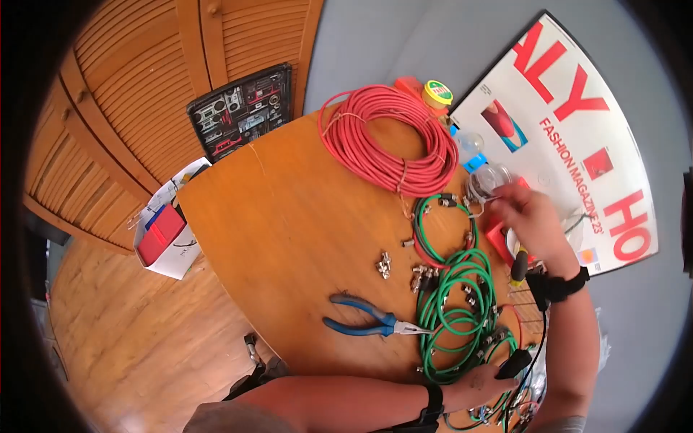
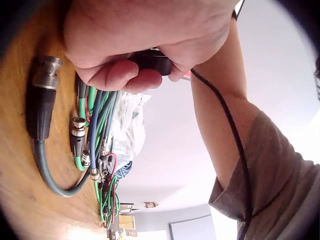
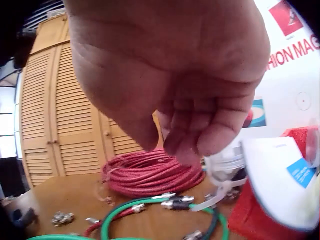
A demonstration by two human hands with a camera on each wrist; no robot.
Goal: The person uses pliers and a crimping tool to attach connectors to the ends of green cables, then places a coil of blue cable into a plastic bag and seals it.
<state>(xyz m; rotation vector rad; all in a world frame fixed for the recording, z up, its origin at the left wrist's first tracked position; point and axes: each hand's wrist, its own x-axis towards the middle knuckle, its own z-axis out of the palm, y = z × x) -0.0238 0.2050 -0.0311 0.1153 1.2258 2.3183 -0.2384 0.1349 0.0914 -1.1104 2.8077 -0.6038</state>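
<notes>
My left hand (image 1: pixel 476 387) curls its fingers round a black, rounded cylindrical thing (image 1: pixel 514 364), mostly covered by the fist in the left wrist view. Beneath and beside it lie green cables (image 1: pixel 462 310) with metal connectors. My right hand (image 1: pixel 530 220) reaches over the far right of the table, fingers bent loosely and nothing visible between them in the right wrist view. Nearest to its fingertips stand a clear plastic jar (image 1: pixel 489 178) and a white plastic strip (image 3: pixel 217 196). Blue-handled long-nose pliers (image 1: pixel 361 317) lie on the table, their tips against the green coils.
A large coil of red cable (image 1: pixel 390 141) lies at the back. Small metal connectors (image 1: pixel 383 265) form a pile near the pliers. Beside the right wrist, a yellow-and-black handle (image 1: pixel 519 267) stands near a red container (image 3: pixel 255 217). A magazine poster (image 1: pixel 563 137) leans against the wall.
</notes>
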